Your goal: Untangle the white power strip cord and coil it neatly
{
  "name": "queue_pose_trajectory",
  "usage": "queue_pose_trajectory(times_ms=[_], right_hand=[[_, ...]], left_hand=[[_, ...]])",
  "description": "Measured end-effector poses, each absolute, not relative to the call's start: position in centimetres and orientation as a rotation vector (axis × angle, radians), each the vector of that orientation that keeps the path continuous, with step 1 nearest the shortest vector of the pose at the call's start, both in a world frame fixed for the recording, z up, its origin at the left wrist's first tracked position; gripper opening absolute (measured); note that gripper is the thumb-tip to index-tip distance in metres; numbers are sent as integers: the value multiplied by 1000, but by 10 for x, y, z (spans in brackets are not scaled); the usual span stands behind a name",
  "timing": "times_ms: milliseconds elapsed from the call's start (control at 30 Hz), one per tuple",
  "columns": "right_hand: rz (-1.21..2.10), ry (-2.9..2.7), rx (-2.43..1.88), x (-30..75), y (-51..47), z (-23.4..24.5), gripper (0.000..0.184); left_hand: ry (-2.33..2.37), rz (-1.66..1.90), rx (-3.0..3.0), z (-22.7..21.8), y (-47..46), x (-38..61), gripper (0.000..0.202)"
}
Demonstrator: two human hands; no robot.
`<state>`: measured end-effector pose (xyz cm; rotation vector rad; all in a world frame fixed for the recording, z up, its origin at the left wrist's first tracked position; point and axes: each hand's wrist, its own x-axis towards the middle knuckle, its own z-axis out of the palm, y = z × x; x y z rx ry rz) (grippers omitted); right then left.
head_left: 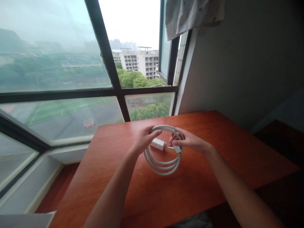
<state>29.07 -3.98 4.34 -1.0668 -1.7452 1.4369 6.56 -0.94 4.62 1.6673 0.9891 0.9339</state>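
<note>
A white extension cord [163, 174] is wound into a round coil of several loops, held tilted above the wooden table. My left hand [143, 139] grips the coil's upper left, thumb laid over the loops. Closed around the upper right side is my right hand [190, 140], its thumb on a small white plug-like piece [176, 147] beside the loops. Behind the coil a white socket block [158, 144] shows through the ring. A short stretch of cord runs from it toward my right hand. Some fingers of both hands are hidden behind the loops.
The reddish-brown wooden table [106, 158] reaches to the window. A dark window frame [116, 91] stands behind it, with one pane [166, 57] swung open. A curtain [187, 17] hangs at the upper right, by a dark wall [232, 63].
</note>
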Motion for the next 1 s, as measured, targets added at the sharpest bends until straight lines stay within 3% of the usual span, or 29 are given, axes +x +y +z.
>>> queue_pose_trajectory(times_ms=[200, 333, 400, 567, 833, 1000], right_hand=[[1467, -1825, -1075, 295, -39, 37, 67], [1461, -1662, -1085, 293, -37, 31, 72], [1431, -1615, -1082, 293, -36, 29, 68], [1289, -1703, -1080, 291, -37, 27, 36], [856, -1732, -1219, 282, -33, 30, 40], [955, -1734, -1253, 288, -18, 45, 36]], left_hand=[[969, 911, 1578, 38, -8, 62, 33], [955, 826, 1556, 35, -8, 61, 35], [957, 799, 1580, 36, -8, 61, 35], [961, 851, 1575, 35, -7, 61, 37], [988, 1047, 1397, 9, -4, 73, 38], [952, 1059, 1454, -6, 0, 77, 40]])
